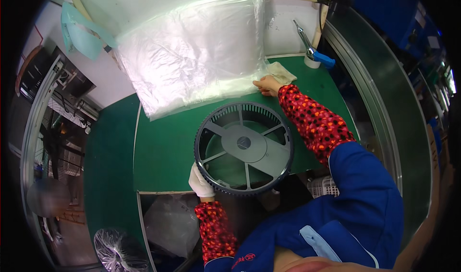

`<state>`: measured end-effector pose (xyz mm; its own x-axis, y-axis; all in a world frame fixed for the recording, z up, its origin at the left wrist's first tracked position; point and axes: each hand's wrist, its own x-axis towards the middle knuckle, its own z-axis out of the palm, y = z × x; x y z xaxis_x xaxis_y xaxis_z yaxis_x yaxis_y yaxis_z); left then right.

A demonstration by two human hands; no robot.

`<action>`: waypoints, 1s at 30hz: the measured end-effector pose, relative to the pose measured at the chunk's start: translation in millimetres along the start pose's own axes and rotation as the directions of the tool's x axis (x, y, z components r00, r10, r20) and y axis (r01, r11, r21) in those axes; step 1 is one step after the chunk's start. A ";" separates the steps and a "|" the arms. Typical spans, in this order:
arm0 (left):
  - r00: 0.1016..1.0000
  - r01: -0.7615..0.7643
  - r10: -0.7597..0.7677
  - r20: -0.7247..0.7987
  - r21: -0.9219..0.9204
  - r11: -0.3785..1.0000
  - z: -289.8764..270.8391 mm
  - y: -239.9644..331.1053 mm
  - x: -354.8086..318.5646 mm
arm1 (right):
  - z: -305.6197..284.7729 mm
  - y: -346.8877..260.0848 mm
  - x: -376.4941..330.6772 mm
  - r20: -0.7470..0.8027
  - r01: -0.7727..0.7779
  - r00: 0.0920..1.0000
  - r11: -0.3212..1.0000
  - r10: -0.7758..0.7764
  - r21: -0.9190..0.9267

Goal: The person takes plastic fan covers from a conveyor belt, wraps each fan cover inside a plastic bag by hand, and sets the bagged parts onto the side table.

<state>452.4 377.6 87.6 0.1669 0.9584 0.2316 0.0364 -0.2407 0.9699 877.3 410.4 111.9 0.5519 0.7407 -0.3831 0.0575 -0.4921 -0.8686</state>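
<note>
A round dark-grey plastic frame (244, 147), like a wheel with a toothed rim, spokes and an oval hub, sits at the green table's near edge. My left hand (201, 181), in a white glove, grips its lower left rim; the frame hides some of the fingers. Beyond the frame, a stack of clear plastic bags (192, 56) hangs down the back wall onto the table. My bare right hand (269, 85) is at the stack's lower right corner, its fingers closed in a pinch on the bag's edge. Just behind that hand lies a crumpled cream cloth (281, 72).
A blue-handled air gun (319, 57) stands in a white roll (312, 63) at the back right. To the left, a light-green plastic piece (79, 32) hangs from a pole. A plastic-wrapped bundle (115, 248) is at lower left, and a white basket (322, 187) stands below the table edge.
</note>
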 end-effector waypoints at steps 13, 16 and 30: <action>1.000 0.011 -0.011 0.008 -0.057 0.998 -5.2 -4.4 -1.7 | 33.7 2.5 -16.4 -0.353 0.457 0.668 0.735 -0.655 -0.501; 1.000 -0.004 0.005 0.026 -0.026 1.000 0.8 -3.5 1.2 | 20.4 -3.3 -5.3 -0.429 0.503 0.718 0.835 -0.548 -0.223; 1.000 -0.008 0.008 0.002 -0.072 0.997 -0.9 -10.6 0.3 | 19.5 24.9 -2.4 -0.239 0.319 0.783 0.700 -0.574 -0.639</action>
<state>451.2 380.5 77.4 0.1688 0.9561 0.2397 -0.0358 -0.2371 0.9708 861.2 405.3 85.1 0.5979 0.7533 0.2738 0.7475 -0.4009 -0.5296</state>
